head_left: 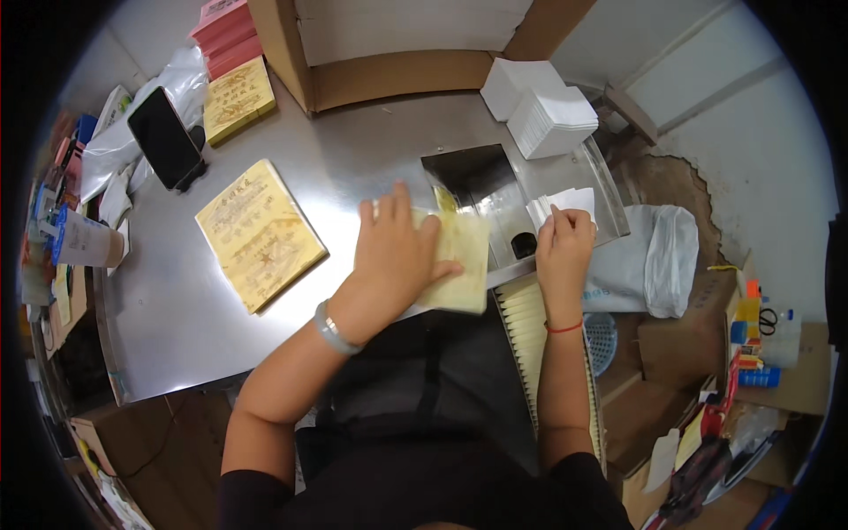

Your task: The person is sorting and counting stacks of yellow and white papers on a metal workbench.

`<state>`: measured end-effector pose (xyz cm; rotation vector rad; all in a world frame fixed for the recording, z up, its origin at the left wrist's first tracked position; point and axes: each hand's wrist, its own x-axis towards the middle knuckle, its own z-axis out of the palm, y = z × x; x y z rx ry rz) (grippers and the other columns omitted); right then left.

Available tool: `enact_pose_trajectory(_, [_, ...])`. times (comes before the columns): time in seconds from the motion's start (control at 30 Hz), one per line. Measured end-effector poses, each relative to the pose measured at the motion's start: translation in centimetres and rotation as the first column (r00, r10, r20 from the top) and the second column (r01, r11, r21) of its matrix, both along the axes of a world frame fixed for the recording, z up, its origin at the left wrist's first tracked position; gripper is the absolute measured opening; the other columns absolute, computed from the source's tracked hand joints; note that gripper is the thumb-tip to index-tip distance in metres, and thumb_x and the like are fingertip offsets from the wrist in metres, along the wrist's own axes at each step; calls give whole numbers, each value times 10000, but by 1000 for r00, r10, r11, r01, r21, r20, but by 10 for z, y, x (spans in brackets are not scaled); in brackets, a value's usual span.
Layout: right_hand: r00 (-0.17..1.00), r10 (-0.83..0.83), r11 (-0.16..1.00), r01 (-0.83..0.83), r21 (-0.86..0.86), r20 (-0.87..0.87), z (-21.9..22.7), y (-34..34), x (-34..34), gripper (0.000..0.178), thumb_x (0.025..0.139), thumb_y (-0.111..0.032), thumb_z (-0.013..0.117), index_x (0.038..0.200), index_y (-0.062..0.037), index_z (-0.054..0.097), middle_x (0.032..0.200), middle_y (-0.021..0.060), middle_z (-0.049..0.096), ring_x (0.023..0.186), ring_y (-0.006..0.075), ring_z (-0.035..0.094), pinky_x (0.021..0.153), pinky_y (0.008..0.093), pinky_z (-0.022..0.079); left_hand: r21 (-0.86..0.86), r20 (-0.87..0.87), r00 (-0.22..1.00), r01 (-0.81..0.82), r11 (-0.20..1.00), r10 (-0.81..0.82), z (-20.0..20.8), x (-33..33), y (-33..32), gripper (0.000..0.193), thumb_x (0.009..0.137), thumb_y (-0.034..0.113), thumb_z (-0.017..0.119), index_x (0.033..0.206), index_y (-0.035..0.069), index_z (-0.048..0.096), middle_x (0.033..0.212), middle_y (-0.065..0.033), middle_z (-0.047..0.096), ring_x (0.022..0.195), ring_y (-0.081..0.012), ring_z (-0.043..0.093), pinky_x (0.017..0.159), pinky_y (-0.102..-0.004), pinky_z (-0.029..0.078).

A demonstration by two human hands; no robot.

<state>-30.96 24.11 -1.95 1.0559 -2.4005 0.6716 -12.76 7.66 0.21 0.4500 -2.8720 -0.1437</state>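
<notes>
My left hand [393, 256] lies over a pale yellow flat packet [468, 278] at the table's near edge. Its fingers are stretched out and apart, and the palm covers the packet's left part. To the right, my right hand [567, 252] pinches a small stack of white paper slips [579, 203] at the right end of the table. Between the hands sits a shiny dark metal plate [477, 172] with a black round spot [524, 245] at its near right. A stack of printed yellow packets [262, 234] rests to the left of my left hand.
White card stacks [552, 119] stand at the back right, beside a cardboard box [402, 78]. A phone [166, 139] leans on its stand at left, near more yellow packets [238, 99] and a drink cup [88, 240]. Below my right forearm, a row of pale packets [521, 331] stands on edge.
</notes>
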Motion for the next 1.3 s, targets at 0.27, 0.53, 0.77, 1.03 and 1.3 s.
enact_pose_trajectory(0.27, [903,428,886,-425,-188,-23,12,-10,73,375,761,-36,572,1128,-10,642,1090,166,647,994,345,600,952,470,427,294,-107,991,109,950,-80,-4,37,-2,531,674,170,751,1174,82,594,1300,-256,482,987,-362,601,819,-408,522])
enact_pose_trajectory(0.53, [885,421,824,-465,326,198,9,-68,53,132,829,-99,585,919,-38,660,839,145,647,788,325,645,933,524,452,445,-274,938,320,837,-213,1,10,27,739,717,22,745,1379,164,449,1430,-236,376,1034,-399,592,919,-430,498])
enact_pose_trajectory(0.77, [983,183,970,-180,-163,8,7,-33,27,147,852,-114,630,941,-12,689,813,168,651,742,326,621,661,392,495,380,-435,721,-395,836,539,-9,97,-46,527,793,144,722,1238,7,475,1218,-215,493,1169,-379,434,1005,-529,319])
enact_pose_trajectory(1.03, [999,-15,999,14,-39,-34,-7,-9,7,224,827,-53,637,1034,11,695,1003,149,563,902,316,529,828,392,456,85,-367,860,-349,933,355,-11,97,-63,202,808,177,687,928,44,592,1093,-185,507,1034,-360,483,891,-503,367])
enact_pose_trajectory(1.3, [952,298,947,-286,-147,69,25,13,1,358,776,24,577,1111,-42,684,1138,159,604,1045,326,574,927,392,454,269,-269,962,23,963,52,-33,38,24,385,794,179,710,1103,2,565,1411,-288,381,1354,-492,307,1066,-659,267])
